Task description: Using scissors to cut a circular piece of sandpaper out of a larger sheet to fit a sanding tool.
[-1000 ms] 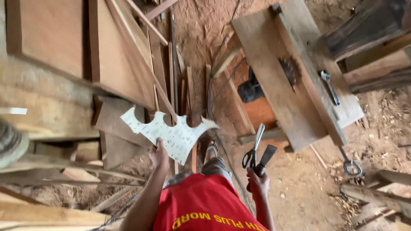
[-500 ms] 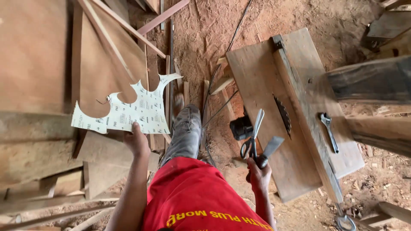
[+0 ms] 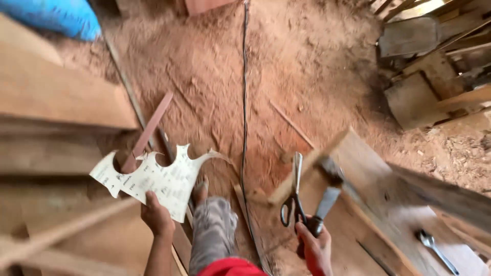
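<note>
Left hand (image 3: 156,217) gripping white sandpaper sheet with scalloped cut-outs (image 3: 153,180) | right hand (image 3: 315,248) closed on steel scissors (image 3: 293,197) and flat-bladed scraper (image 3: 324,209) | several discs already cut; uncut paper left.

One sandpaper sheet (image 3: 153,180), one scissors (image 3: 292,197), one scraper (image 3: 323,207), one wrench (image 3: 434,248).

Wrench (image 3: 434,250) on the surface (image 3: 404,220) is blurred, its lower end indistinct. Scissors (image 3: 293,197) handles partly hidden by right hand (image 3: 314,248). Blue sack (image 3: 56,18) cut off at top edge.
</note>
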